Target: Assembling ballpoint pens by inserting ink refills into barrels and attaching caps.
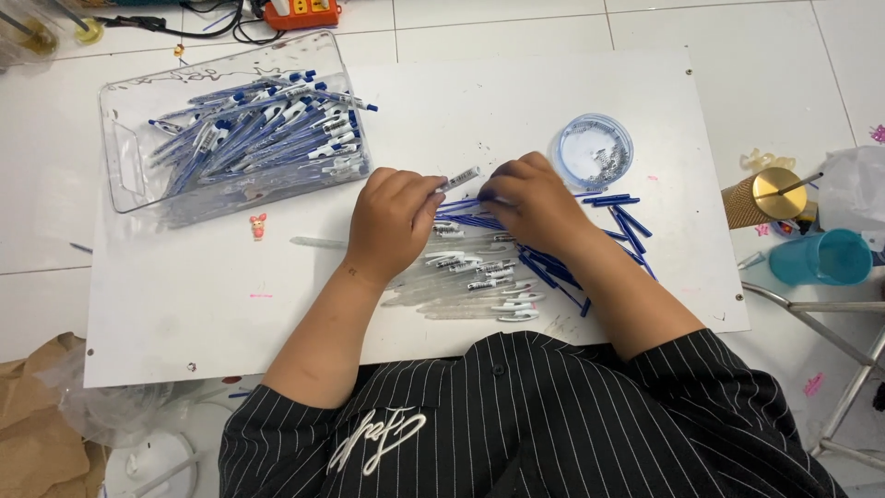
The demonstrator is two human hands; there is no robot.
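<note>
White rectangular board (230,304) under my work, clear plastic tray (124,138) of finished blue pens far left, my left hand (392,221) pinching a clear pen barrel (459,179) – my right hand (535,203) closed over blue refills (479,221), small round dish (595,150) of springs just beyond.

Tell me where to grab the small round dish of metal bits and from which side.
Grip the round dish by its rim, coming straight down from above with fingers spread across it. It is shallow, open-topped and sits flat, so keeping it level likely stops the tiny metal pieces spilling. Its far side looks freest; blue refills lie just below it.
</note>
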